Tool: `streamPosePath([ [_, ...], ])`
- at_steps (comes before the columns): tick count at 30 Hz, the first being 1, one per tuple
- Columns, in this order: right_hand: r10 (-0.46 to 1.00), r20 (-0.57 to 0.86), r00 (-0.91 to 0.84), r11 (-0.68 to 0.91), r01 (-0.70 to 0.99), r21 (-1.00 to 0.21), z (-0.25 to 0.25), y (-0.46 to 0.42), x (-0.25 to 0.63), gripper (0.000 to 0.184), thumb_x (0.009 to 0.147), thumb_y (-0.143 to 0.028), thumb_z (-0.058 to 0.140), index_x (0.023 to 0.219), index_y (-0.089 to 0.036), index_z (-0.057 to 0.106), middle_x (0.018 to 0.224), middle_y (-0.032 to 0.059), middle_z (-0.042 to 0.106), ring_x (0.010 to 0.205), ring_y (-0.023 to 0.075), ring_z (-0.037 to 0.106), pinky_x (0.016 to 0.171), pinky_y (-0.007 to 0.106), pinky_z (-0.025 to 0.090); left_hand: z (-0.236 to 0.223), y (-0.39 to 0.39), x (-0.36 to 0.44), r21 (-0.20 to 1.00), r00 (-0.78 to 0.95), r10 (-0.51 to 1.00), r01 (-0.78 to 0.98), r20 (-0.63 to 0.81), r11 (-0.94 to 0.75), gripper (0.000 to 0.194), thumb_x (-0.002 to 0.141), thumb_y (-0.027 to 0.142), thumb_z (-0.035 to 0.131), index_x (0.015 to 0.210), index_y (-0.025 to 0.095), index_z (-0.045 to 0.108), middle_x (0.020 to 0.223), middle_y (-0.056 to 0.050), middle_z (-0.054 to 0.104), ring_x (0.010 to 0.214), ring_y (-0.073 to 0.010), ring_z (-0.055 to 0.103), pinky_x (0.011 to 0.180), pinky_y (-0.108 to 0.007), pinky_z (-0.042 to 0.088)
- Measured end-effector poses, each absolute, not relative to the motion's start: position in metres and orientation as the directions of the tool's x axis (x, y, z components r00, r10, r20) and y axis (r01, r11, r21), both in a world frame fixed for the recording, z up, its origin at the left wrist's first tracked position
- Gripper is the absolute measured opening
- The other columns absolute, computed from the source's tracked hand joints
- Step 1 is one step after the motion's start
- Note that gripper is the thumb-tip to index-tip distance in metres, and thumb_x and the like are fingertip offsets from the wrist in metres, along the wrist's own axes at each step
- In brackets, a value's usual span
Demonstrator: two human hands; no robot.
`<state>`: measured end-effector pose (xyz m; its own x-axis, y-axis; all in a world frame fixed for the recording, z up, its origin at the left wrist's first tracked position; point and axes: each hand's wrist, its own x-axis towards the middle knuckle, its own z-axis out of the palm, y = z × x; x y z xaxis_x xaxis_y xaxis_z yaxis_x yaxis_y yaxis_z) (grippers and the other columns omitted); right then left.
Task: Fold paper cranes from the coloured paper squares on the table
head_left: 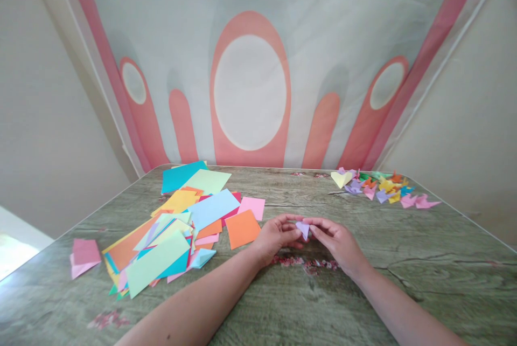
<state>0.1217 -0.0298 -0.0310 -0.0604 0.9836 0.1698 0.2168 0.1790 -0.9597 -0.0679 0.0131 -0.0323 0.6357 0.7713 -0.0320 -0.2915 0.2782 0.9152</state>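
Observation:
A small piece of folded lilac paper [302, 229] is pinched between both hands, a little above the table's middle. My left hand [278, 237] grips its left side with thumb and fingers. From the right, my right hand [333, 239] closes on the other edge, thumb below and fingers above. The paper looks pointed toward the bottom; its finer folds are too small to make out. Just left of my left hand lies an orange paper square [243, 228], with a pink paper square [252, 208] behind it.
A loose heap of coloured paper sheets [159, 265] spreads over the table's left side. Pink folded paper [85, 257] lies at far left. Several small folded paper figures [390, 187] cluster at back right, beside a pale yellow paper heart [341, 179]. A printed backdrop [323, 28] hangs behind the wooden-patterned table [436, 292].

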Motion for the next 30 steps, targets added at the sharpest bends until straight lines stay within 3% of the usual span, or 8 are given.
streamPosePath([
  [10, 0.979, 0.174, -0.105, 0.191, 0.183, -0.964, -0.019, -0.037, 0.117, 0.032, 0.087, -0.043, 0.058, 0.106, -0.02, 0.068, 0.1, 0.0064, 0.072, 0.094, 0.0223, 0.065, 0.087, 0.035, 0.048, -0.032, 0.013, -0.067, 0.924, 0.586, 0.807, -0.263, -0.075, 0.277, 0.039, 0.07, 0.037, 0.077, 0.095, 0.012, 0.061, 0.086, -0.011, 0.07, 0.082, -0.0213, 0.068, 0.07, -0.032, 0.054],
  [18, 0.977, 0.173, -0.122, 0.194, 0.178, -0.965, -0.027, -0.033, 0.112, 0.029, 0.084, -0.041, 0.062, 0.101, -0.019, 0.065, 0.094, 0.0063, 0.071, 0.086, 0.0213, 0.066, 0.08, 0.034, 0.051, -0.037, 0.014, -0.06, 0.969, 0.486, 0.874, -0.202, -0.029, 0.144, 0.032, 0.069, 0.031, 0.075, 0.09, 0.015, 0.056, 0.064, 0.0, 0.067, 0.052, -0.0111, 0.06, 0.057, -0.022, 0.047],
  [24, 0.981, 0.164, -0.104, 0.182, 0.198, -0.963, -0.023, -0.037, 0.111, 0.027, 0.085, -0.039, 0.06, 0.102, -0.019, 0.064, 0.095, 0.006, 0.071, 0.085, 0.0214, 0.067, 0.079, 0.034, 0.052, -0.038, 0.011, -0.059, 0.988, 0.457, 0.889, -0.15, 0.029, 0.045, 0.022, 0.074, 0.026, 0.068, 0.088, 0.017, 0.054, 0.06, 0.002, 0.065, 0.052, -0.0105, 0.058, 0.053, -0.019, 0.042],
  [30, 0.984, 0.176, -0.033, 0.178, 0.25, -0.952, -0.031, -0.033, 0.11, 0.029, 0.083, -0.044, 0.061, 0.097, -0.019, 0.065, 0.089, 0.005, 0.071, 0.079, 0.021, 0.066, 0.074, 0.032, 0.051, -0.035, 0.007, -0.059, 0.993, 0.455, 0.889, -0.114, 0.048, 0.005, 0.023, 0.077, 0.032, 0.066, 0.09, 0.017, 0.054, 0.062, 0.003, 0.062, 0.055, -0.0112, 0.059, 0.056, -0.021, 0.044],
])
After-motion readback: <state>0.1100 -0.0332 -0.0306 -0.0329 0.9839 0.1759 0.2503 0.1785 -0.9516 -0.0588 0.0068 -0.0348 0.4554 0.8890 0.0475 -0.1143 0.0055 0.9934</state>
